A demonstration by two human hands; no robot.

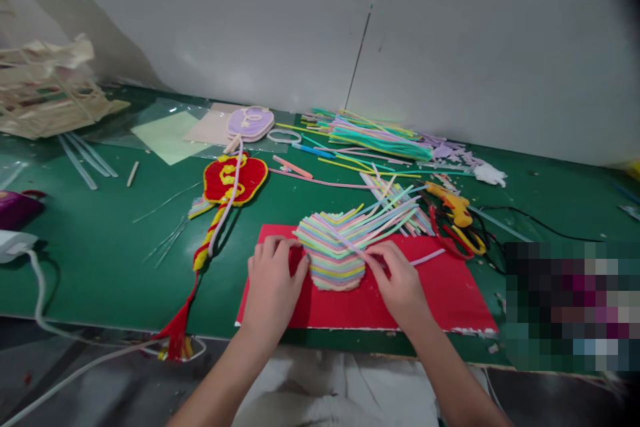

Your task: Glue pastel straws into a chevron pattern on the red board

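Note:
A striped pastel piece (334, 250) made of glued pipe cleaners lies on a red foam sheet (440, 293) near the table's front edge. Loose pipe-cleaner ends fan out from it to the upper right. My left hand (273, 280) rests on the sheet with fingers curled against the piece's left edge. My right hand (397, 280) pinches a pale purple pipe cleaner (350, 243) and presses it across the piece's right side.
On the green table (100, 247) lie a red and yellow ornament (233, 180) with a tassel, a purple ornament (250, 122), a heap of coloured pipe cleaners (375, 133), a yellow glue gun (453, 203), scissors (463, 237) and cables. A white wall stands behind.

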